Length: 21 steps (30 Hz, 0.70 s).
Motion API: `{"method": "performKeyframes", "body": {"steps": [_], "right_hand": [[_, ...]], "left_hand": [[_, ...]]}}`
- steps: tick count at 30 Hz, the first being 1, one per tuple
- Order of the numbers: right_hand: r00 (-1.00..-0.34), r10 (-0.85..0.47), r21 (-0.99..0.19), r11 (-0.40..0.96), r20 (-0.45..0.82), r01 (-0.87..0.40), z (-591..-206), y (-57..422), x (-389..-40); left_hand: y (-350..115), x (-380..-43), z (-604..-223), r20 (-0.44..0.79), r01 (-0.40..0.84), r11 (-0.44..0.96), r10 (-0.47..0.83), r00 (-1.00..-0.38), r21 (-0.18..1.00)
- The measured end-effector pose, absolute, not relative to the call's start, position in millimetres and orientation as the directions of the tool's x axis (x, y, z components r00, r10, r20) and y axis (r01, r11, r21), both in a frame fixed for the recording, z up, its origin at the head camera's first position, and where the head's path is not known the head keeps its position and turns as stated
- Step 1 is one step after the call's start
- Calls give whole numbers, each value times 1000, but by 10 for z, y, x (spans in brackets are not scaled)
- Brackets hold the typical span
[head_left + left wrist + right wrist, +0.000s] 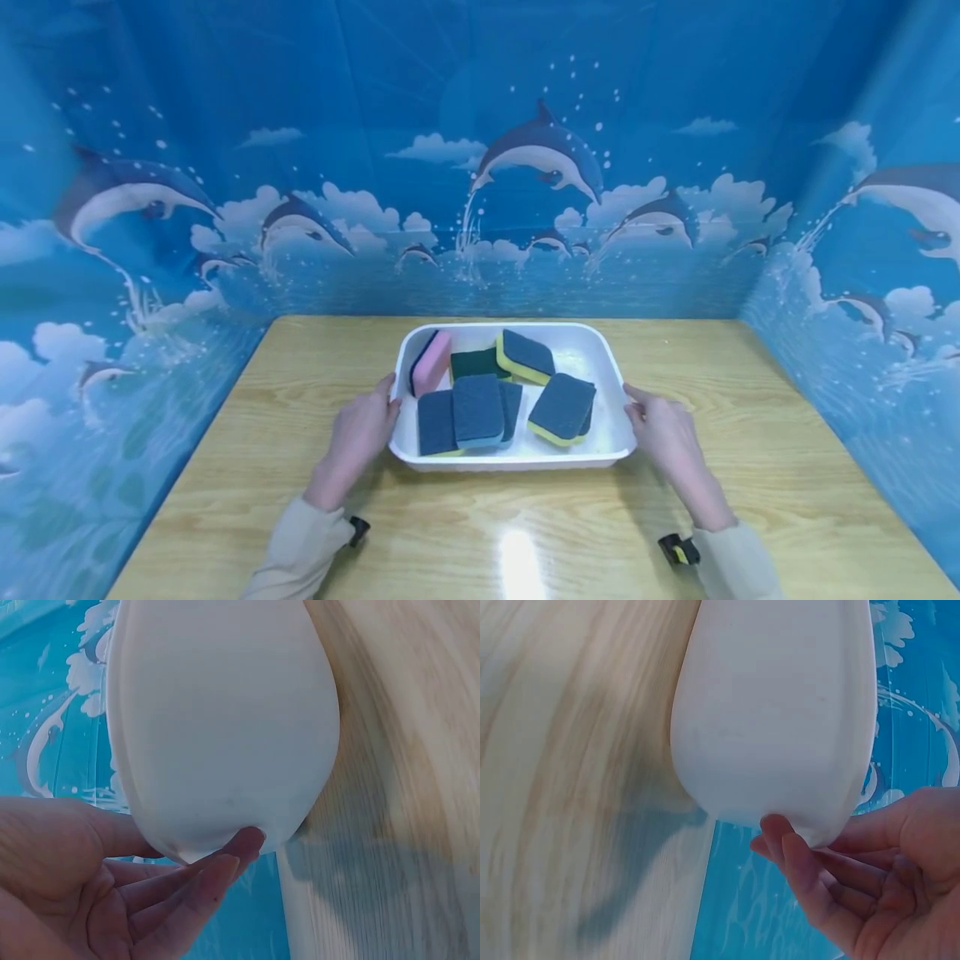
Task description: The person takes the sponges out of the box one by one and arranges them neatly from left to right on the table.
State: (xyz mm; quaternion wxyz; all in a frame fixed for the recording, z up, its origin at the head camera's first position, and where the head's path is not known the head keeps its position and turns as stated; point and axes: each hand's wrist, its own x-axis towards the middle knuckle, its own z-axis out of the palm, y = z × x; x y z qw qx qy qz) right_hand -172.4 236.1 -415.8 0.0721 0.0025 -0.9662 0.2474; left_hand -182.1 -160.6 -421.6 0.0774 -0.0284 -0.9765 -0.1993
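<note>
A white, round-cornered tray faces open side up, a pink sponge standing on edge at its left end, dark-topped sponges, some overlapping, spread over its floor.

A person's forearms angle in from the near side, left hand and right hand mirrored, fingers curled in a grip.

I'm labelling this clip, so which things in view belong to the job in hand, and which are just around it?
Seemingly part of the job:
- white tray, held at its ends
- left hand and right hand
- pink sponge and dark-topped sponges inside

Just around it:
- wooden table
- dolphin backdrop
- black wrist devices
</note>
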Motion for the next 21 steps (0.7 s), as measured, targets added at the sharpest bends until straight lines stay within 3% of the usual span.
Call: {"method": "performKeyframes", "body": {"steps": [9, 21], "right_hand": [[-995, -14, -509, 859, 94, -60, -4140, 2155, -1819], [-997, -44, -609, 790, 67, -76, -4184, 1707, -2039]], "left_hand": [[-1857, -1886, -4206, 166, 68, 919, 3, -986, 388], [-2282, -2039, -4239, 92, -56, 887, -110, -990, 459]]}}
